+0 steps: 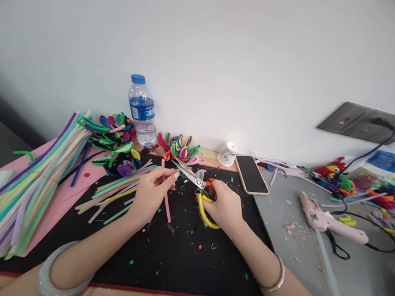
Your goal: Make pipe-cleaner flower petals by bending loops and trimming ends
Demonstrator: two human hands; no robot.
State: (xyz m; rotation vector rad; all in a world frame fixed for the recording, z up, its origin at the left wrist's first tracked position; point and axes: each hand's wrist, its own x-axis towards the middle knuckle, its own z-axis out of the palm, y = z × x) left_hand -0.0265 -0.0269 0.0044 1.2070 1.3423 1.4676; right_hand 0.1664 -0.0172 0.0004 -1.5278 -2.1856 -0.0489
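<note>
My right hand (225,204) grips a pair of scissors (194,179) with yellow and red handles. Their blades are parted and point up and left, towards my left hand (155,188). Thumb and fingertips of that hand pinch together close to the blades, on something too small to make out. A pink pipe cleaner (167,205) shows above and below the left fingers; whether they hold it I cannot tell. Left of this hand, several cut pipe cleaners (116,191) lie on the black mat (180,258). Beyond the blades sits a bunch of looped, many-coloured pipe cleaners (180,147).
A large pipe cleaner bundle (35,193) lies on pink sheets at left. Along the wall stand a water bottle (141,112) and a paper cup (228,153). A phone (251,175) lies beside the cup. The pink glue gun (330,221) and its cord occupy the grey surface at right.
</note>
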